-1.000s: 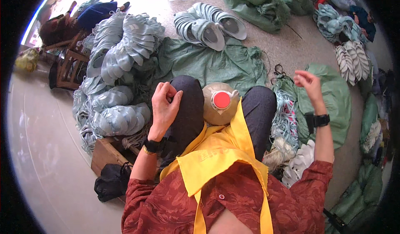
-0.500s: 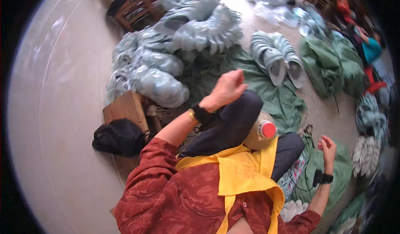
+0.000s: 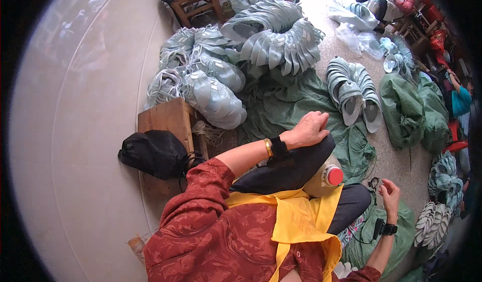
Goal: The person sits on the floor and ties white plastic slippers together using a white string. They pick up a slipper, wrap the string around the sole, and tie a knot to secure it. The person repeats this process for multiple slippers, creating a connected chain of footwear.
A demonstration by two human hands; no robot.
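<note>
My left hand [image 3: 310,130] is loosely closed just above my bent knee, with nothing visible in it. A black band and a gold bracelet circle that wrist. My right hand [image 3: 390,195] is held out on the right with fingers slightly bent and apart, and it is empty. A black device with a thin cable [image 3: 385,228] is strapped at its wrist. Between my thighs stands a tan bottle [image 3: 317,182] with a red cap, against my yellow apron [image 3: 301,221]. Below my right hand lies a green sack [image 3: 401,232], partly hidden by the forearm.
Fanned stacks of pale grey-green shoe uppers [image 3: 281,46] lie ahead on a green sheet [image 3: 296,96]. Two more rows [image 3: 351,88] lie ahead right, near green sacks [image 3: 401,111]. On the left, a black bag [image 3: 153,154] rests on a wooden stool [image 3: 168,116]. People sit far right.
The view has shifted, so the surroundings sit differently in the picture. My left hand stays near the knee and my right hand stays out to the right, both without a visible object.
</note>
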